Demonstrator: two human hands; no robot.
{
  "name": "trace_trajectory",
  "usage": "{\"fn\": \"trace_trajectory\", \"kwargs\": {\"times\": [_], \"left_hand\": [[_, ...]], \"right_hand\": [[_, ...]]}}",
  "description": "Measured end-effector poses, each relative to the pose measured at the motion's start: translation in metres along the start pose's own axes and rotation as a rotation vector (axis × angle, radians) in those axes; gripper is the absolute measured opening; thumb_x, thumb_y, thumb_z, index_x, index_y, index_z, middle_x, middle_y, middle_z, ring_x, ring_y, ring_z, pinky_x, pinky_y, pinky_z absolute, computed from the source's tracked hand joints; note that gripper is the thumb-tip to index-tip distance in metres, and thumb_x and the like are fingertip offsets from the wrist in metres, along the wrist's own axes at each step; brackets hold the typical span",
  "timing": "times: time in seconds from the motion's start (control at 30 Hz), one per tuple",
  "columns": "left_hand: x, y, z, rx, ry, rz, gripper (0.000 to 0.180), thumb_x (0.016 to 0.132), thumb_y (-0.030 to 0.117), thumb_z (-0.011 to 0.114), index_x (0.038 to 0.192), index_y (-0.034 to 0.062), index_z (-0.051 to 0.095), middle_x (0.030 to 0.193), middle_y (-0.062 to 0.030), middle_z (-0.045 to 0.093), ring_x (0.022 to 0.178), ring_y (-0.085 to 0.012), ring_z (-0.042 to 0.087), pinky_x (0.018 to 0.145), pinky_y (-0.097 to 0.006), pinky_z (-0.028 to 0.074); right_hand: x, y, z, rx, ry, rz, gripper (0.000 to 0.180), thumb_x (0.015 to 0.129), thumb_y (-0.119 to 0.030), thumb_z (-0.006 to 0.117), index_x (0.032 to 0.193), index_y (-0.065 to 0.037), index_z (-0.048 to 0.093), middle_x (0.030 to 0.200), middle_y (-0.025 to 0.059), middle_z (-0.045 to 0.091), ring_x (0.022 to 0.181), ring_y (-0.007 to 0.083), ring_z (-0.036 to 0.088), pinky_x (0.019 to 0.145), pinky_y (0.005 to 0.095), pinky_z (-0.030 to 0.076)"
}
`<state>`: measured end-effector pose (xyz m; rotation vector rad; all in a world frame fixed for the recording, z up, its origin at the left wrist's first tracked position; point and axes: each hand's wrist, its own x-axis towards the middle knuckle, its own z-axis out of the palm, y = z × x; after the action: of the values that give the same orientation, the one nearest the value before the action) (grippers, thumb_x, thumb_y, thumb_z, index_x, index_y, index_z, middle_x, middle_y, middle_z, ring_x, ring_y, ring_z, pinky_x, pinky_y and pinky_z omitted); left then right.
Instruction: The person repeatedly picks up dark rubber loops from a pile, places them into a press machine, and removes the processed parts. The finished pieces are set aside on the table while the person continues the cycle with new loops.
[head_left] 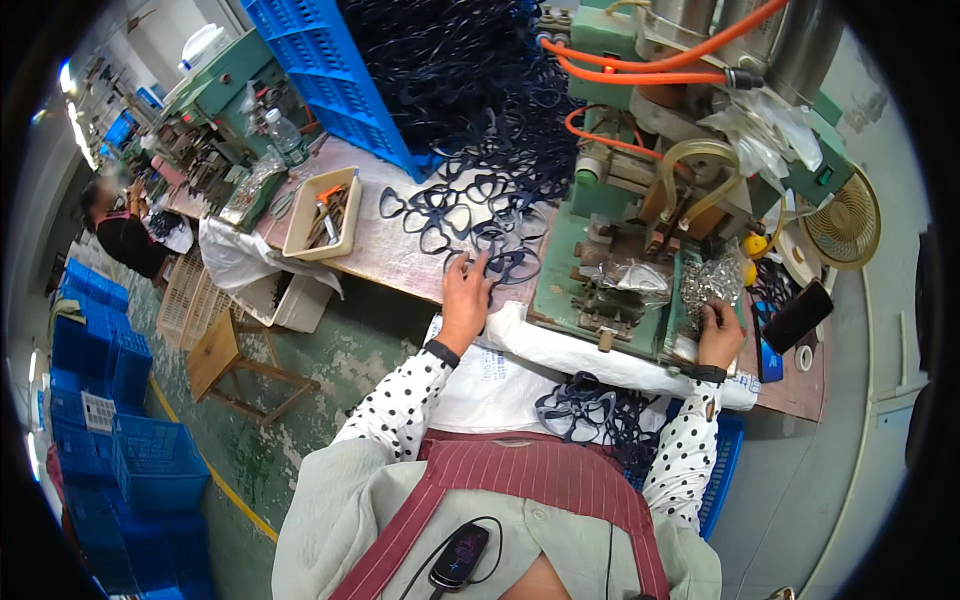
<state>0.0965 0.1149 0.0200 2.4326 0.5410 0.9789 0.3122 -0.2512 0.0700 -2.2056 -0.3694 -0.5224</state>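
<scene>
My left hand [465, 303] lies at the near edge of the bench, its fingers apart and touching the dark blue loop-shaped straps [517, 266] scattered there. My right hand [720, 338] is at the pile of small shiny metal pieces [712, 280] on the right of the green press machine [560, 290]. Its fingers are curled together, and what they pinch is too small to make out. Between my hands is the machine's metal fixture [608, 300], with a clear plastic scrap over it. A bunch of dark straps [585, 410] rests on white cloth at my lap.
A blue crate [340, 85] leans beside a large heap of dark straps. Left of it stands a cream tray [322, 215] with tools. A phone [797, 316], a tape roll [803, 358] and a fan [842, 218] are at right. Further left are a wooden stool [225, 360], stacked blue baskets [150, 460] and another person [128, 235].
</scene>
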Motion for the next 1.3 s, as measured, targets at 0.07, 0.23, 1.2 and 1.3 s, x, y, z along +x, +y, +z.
{"fn": "trace_trajectory", "kwargs": {"times": [0.07, 0.23, 1.2, 1.3], "left_hand": [[0.006, 0.008, -0.020, 0.130, -0.116, 0.286, 0.047, 0.074, -0.001, 0.063, 0.118, 0.0177, 0.068, 0.131, -0.0198, 0.051, 0.112, -0.0367, 0.051, 0.096, -0.043, 0.042], [0.040, 0.003, -0.050, -0.043, -0.496, 0.544, 0.028, 0.074, 0.009, 0.069, 0.100, 0.0188, 0.074, 0.130, -0.0073, 0.057, 0.109, -0.0299, 0.054, 0.090, -0.039, 0.043], [0.050, 0.195, -0.022, -0.596, -0.306, 0.971, 0.042, 0.081, -0.002, 0.059, 0.123, 0.0023, 0.059, 0.126, -0.0146, 0.060, 0.111, -0.0281, 0.061, 0.101, -0.046, 0.047], [0.051, 0.191, -0.020, -0.616, -0.314, 0.962, 0.043, 0.080, -0.003, 0.059, 0.123, 0.0021, 0.059, 0.126, -0.0148, 0.061, 0.110, -0.0283, 0.061, 0.101, -0.046, 0.048]], "right_hand": [[-0.001, 0.002, -0.003, 0.002, 0.011, 0.026, 0.009, 0.081, -0.009, 0.070, 0.090, -0.006, 0.068, 0.086, 0.0116, 0.069, 0.080, 0.0282, 0.066, 0.074, 0.0342, 0.049], [-0.001, -0.007, -0.002, 0.036, -0.009, 0.060, 0.010, 0.082, -0.010, 0.068, 0.091, -0.005, 0.068, 0.087, 0.0123, 0.069, 0.081, 0.0301, 0.066, 0.074, 0.0359, 0.050], [-0.005, -0.023, -0.010, -0.181, 0.257, -0.220, 0.010, 0.079, -0.010, 0.071, 0.089, -0.010, 0.069, 0.086, 0.0061, 0.066, 0.088, 0.0260, 0.058, 0.082, 0.0383, 0.042], [-0.004, -0.017, -0.006, -0.146, 0.248, -0.115, 0.010, 0.079, -0.013, 0.073, 0.088, -0.011, 0.070, 0.086, 0.0059, 0.066, 0.089, 0.0266, 0.058, 0.084, 0.0388, 0.042]]}}
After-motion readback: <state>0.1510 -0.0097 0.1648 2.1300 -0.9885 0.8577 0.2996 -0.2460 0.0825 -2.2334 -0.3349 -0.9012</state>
